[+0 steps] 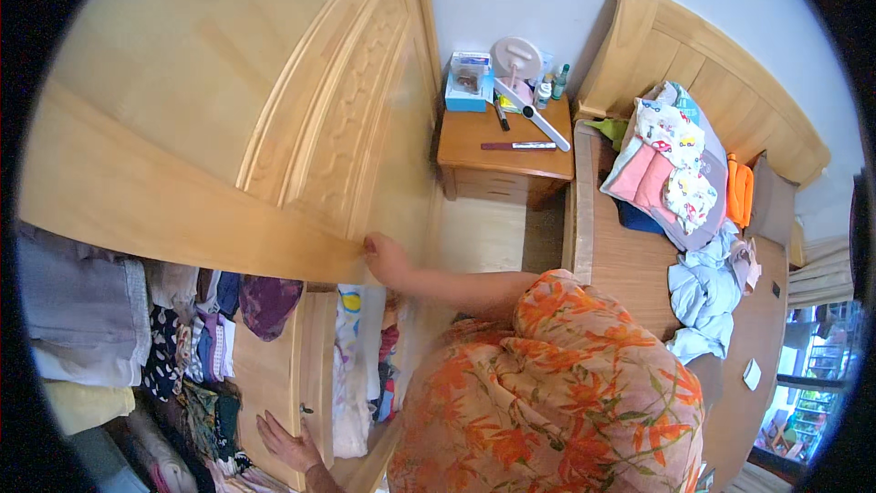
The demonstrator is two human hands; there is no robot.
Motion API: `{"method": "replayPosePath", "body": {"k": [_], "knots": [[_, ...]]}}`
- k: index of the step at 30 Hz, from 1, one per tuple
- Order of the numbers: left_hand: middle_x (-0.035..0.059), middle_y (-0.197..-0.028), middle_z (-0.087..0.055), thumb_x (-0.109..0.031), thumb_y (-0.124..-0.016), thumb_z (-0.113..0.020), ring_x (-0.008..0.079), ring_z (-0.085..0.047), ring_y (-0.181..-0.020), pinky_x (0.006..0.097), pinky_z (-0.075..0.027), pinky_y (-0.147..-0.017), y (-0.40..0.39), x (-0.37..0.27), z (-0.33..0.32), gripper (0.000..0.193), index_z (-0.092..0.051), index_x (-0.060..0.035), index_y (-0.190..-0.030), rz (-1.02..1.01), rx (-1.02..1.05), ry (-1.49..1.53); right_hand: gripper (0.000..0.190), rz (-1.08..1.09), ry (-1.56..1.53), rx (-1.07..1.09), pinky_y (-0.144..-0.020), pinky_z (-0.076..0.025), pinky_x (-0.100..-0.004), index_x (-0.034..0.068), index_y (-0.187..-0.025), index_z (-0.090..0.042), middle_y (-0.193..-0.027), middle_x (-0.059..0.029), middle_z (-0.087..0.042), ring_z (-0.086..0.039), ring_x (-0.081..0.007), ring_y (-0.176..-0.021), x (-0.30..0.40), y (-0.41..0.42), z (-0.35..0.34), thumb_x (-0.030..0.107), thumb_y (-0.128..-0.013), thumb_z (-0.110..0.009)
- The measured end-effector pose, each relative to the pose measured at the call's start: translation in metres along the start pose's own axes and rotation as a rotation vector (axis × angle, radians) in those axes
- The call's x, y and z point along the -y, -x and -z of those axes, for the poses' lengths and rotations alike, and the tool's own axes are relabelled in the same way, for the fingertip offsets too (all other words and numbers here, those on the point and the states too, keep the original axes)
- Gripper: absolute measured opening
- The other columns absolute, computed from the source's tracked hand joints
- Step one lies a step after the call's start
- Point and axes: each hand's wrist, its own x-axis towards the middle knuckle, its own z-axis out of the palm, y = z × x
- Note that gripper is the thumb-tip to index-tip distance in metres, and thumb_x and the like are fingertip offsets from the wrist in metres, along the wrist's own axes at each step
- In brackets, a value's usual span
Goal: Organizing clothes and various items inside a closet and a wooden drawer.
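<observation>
My right hand grips the free edge of a large wooden wardrobe door, which stands open with carved moulding on its face. Lower down, my left hand is spread, with nothing in it, against or just over a pale wooden panel inside the wardrobe. Beside its thumb is a small dark metal lock or knob. Folded clothes and a dark purple cloth lie on one side of the panel. White and patterned fabric fills the compartment on the other side.
A wooden nightstand holds a blue box, a pink round-headed device, small bottles and a white wand-like tool. On the bed are a pillow, an orange folded cloth and rumpled light-blue fabric.
</observation>
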Motion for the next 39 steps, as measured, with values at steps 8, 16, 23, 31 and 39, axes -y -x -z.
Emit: {"method": "replayPosePath", "body": {"k": [8, 16, 23, 31, 39], "knots": [[0.0169, -0.144, -0.035, -0.056, -0.081, -0.056, 0.0362, -0.034, -0.131, 0.051, -0.028, -0.106, -0.001, -0.003, 0.002, 0.079, -0.035, -0.0099, -0.141, 0.028, 0.041, -0.067, 0.027, 0.075, 0.092, -0.035, -0.083, -0.046, -0.0417, 0.0, -0.093, -0.06, -0.098, -0.02, -0.06, -0.056, -0.0384, -0.097, -0.005, 0.001, -0.004, -0.004, -0.069, -0.047], [0.0153, -0.144, -0.035, -0.047, -0.079, -0.062, 0.0348, -0.034, -0.131, 0.0495, -0.029, -0.106, -0.001, -0.005, 0.008, 0.078, -0.034, -0.01, -0.141, 0.012, -0.003, -0.025, 0.036, 0.151, 0.052, 0.167, -0.085, -0.046, -0.0402, 0.0, -0.101, -0.061, -0.1, -0.0216, -0.06, -0.056, -0.0368, -0.097, -0.006, 0.035, -0.019, -0.005, -0.068, -0.047], [0.015, -0.145, -0.034, -0.03, -0.071, -0.072, 0.0351, -0.032, -0.132, 0.0479, -0.027, -0.109, 0.006, 0.002, 0.007, 0.081, -0.035, -0.0129, -0.141, 0.107, 0.054, 0.023, 0.035, 0.288, 0.23, 0.311, -0.081, -0.045, -0.0418, -0.004, -0.099, -0.059, -0.097, -0.0223, -0.059, -0.054, -0.0391, -0.088, -0.005, 0.097, -0.063, -0.004, -0.065, -0.05], [0.0214, -0.138, -0.038, -0.025, -0.085, -0.063, 0.0376, -0.038, -0.126, 0.0483, -0.028, -0.107, 0.028, 0.035, 0.001, 0.062, -0.037, -0.0035, -0.137, -0.096, 0.055, 0.146, 0.031, 0.74, 0.058, 0.291, -0.087, -0.046, -0.0446, 0.011, -0.11, -0.063, -0.107, -0.0188, -0.063, -0.058, -0.0359, -0.099, -0.058, 0.183, -0.158, 0.016, -0.079, -0.057], [0.0243, -0.135, -0.038, -0.029, -0.096, -0.047, 0.0347, -0.039, -0.125, 0.0457, -0.028, -0.107, 0.112, -0.028, 0.076, 0.053, -0.034, 0.0067, -0.132, 0.55, -0.758, 0.828, 0.06, 0.305, -0.035, 1.133, -0.097, -0.041, -0.0408, 0.0, -0.128, -0.045, -0.117, -0.0221, -0.055, -0.052, -0.0353, -0.111, 0.026, 0.247, -0.132, 0.004, -0.069, -0.057]]}}
